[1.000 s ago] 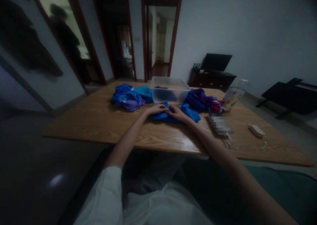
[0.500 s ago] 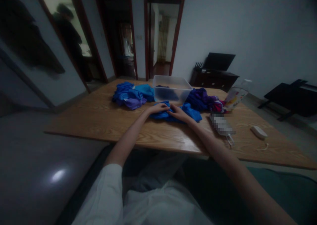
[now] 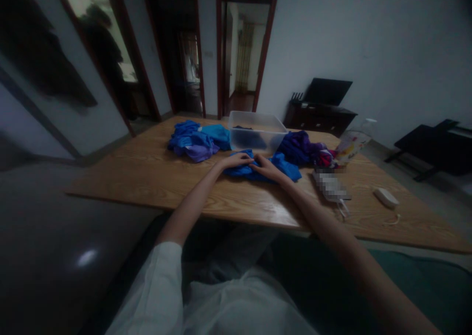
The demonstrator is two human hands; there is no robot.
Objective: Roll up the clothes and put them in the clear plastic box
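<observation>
A crumpled blue cloth [image 3: 288, 167], perhaps a garment, lies on the wooden table in front of me. My left hand [image 3: 238, 160] rests on its left part with fingers bent into the fabric. Close beside it, almost fingertip to fingertip, my right hand [image 3: 266, 169] grips the middle of the same cloth. Both hands look closed on the fabric, though the dim picture hides the exact hold. Just behind the cloth stands a clear plastic box [image 3: 258, 123] with dark cloth inside.
Blue and violet cloths [image 3: 193, 141] lie heaped left of the box; purple and red cloths [image 3: 300, 147] lie right. A clear bottle [image 3: 354, 146], a pixelated item [image 3: 330, 185] and a white object [image 3: 386, 197] are on the table [image 3: 129, 178]. A person [image 3: 105, 50] stands in a doorway.
The view has shifted very slightly. Both hands stay on the blue cloth in nearly the same position.
</observation>
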